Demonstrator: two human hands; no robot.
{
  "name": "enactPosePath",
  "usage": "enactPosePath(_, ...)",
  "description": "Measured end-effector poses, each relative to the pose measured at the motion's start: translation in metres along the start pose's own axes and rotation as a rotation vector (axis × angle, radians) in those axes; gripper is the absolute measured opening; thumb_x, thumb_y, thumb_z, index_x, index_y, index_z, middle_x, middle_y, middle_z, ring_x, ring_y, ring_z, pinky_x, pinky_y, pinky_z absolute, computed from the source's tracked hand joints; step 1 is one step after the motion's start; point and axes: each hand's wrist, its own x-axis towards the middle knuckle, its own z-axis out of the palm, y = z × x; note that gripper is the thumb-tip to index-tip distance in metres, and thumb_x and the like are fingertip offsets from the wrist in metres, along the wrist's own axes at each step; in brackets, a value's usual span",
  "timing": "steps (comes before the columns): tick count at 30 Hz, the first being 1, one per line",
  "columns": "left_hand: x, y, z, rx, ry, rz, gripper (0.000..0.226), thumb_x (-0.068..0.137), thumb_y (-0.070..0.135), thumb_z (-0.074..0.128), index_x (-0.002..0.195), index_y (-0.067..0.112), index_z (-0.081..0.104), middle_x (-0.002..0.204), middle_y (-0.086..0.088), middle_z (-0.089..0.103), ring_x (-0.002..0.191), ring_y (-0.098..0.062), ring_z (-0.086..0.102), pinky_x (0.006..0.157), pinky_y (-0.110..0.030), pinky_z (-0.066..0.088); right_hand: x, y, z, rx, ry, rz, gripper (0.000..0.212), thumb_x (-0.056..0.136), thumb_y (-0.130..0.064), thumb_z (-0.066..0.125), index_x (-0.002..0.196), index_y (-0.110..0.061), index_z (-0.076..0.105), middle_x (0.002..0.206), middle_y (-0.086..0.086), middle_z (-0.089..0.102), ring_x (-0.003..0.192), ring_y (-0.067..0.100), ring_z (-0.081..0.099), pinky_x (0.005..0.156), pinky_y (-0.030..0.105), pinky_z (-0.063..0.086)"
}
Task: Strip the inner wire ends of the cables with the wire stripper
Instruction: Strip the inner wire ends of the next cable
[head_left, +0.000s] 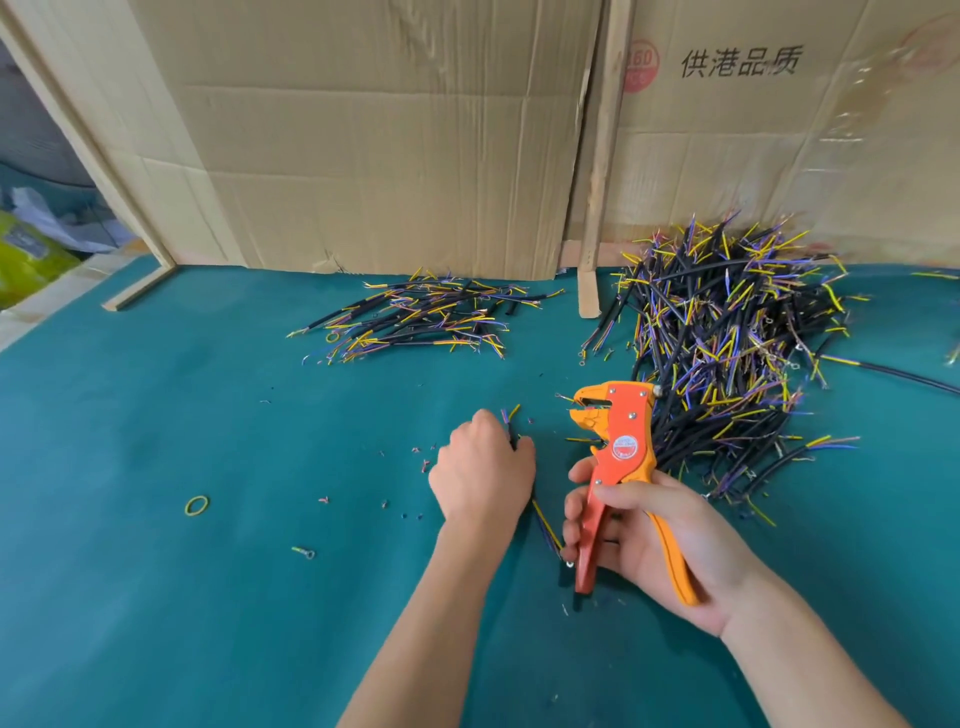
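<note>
My left hand (483, 473) grips a short black cable (545, 525) over the green table; its blue and yellow inner wires poke out above my fingers and below my wrist. My right hand (649, 535) holds an orange wire stripper (618, 457) by its two handles, jaws pointing up and left, apart from the cable. The stripper's jaws hold nothing. A big heap of black cables (727, 353) with yellow and blue wire ends lies to the right. A smaller, flatter pile of cables (421, 319) lies further back in the middle.
Flattened cardboard sheets (389, 130) stand along the back of the green table mat (156, 415). A yellow rubber band (197, 505) and a small ring-terminal scrap (304, 552) lie at left. Tiny bits of stripped insulation dot the mat around my hands.
</note>
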Motion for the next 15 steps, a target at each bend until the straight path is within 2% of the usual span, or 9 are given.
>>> enactPosePath(3, -0.001, 0.002, 0.006, -0.060, 0.067, -0.053, 0.018, 0.095, 0.033, 0.051, 0.096, 0.017, 0.060, 0.101, -0.004, 0.065, 0.085, -0.032, 0.055, 0.068, -0.033, 0.037, 0.001, -0.001, -0.001, -0.008, -0.002, 0.002, 0.047, 0.070, -0.011, 0.078, 0.114, -0.002, 0.063, 0.093, 0.027, 0.060, 0.079, 0.040, 0.061, 0.075, 0.052, 0.056)
enactPosePath(5, -0.013, 0.001, 0.012, -0.145, 0.140, -0.039, 0.016, 0.097, 0.032, 0.049, 0.093, 0.019, 0.055, 0.099, 0.001, 0.062, 0.087, -0.028, 0.056, 0.067, -0.033, 0.036, 0.001, -0.001, -0.002, 0.002, -0.009, 0.005, 0.046, 0.071, -0.010, 0.077, 0.114, -0.001, 0.063, 0.094, 0.028, 0.060, 0.080, 0.041, 0.062, 0.076, 0.053, 0.056)
enactPosePath(7, -0.024, -0.001, 0.016, -0.308, 0.204, -0.001, 0.012, 0.100, 0.031, 0.050, 0.091, 0.023, 0.049, 0.095, 0.006, 0.061, 0.090, -0.024, 0.058, 0.068, -0.033, 0.036, 0.001, -0.002, -0.001, 0.018, -0.021, 0.007, 0.047, 0.070, -0.010, 0.079, 0.113, 0.000, 0.064, 0.093, 0.028, 0.059, 0.080, 0.041, 0.062, 0.077, 0.054, 0.056)
enactPosePath(10, -0.026, -0.005, 0.016, -0.613, 0.223, 0.080, 0.004, 0.098, 0.020, 0.059, 0.095, 0.020, 0.057, 0.087, 0.011, 0.065, 0.083, -0.010, 0.061, 0.070, -0.024, 0.041, 0.001, -0.003, -0.004, 0.042, -0.012, -0.003, 0.048, 0.068, -0.011, 0.079, 0.113, 0.000, 0.065, 0.092, 0.027, 0.059, 0.079, 0.041, 0.063, 0.078, 0.055, 0.057)
enactPosePath(13, -0.024, -0.009, 0.013, -0.790, 0.192, 0.140, 0.015, 0.094, 0.009, 0.065, 0.104, 0.019, 0.066, 0.083, 0.012, 0.068, 0.077, -0.001, 0.062, 0.068, -0.008, 0.043, 0.003, -0.004, -0.005, 0.054, -0.014, 0.005, 0.049, 0.068, -0.011, 0.079, 0.114, 0.000, 0.064, 0.092, 0.028, 0.060, 0.079, 0.041, 0.062, 0.077, 0.055, 0.057)
enactPosePath(15, -0.021, -0.010, 0.013, -0.826, 0.163, 0.171, 0.023, 0.093, 0.007, 0.066, 0.111, 0.021, 0.069, 0.080, 0.011, 0.067, 0.073, -0.004, 0.062, 0.070, -0.013, 0.048, 0.003, -0.004, -0.005, 0.043, -0.020, 0.009, 0.050, 0.069, -0.011, 0.078, 0.115, 0.001, 0.064, 0.092, 0.028, 0.060, 0.079, 0.041, 0.062, 0.078, 0.055, 0.056)
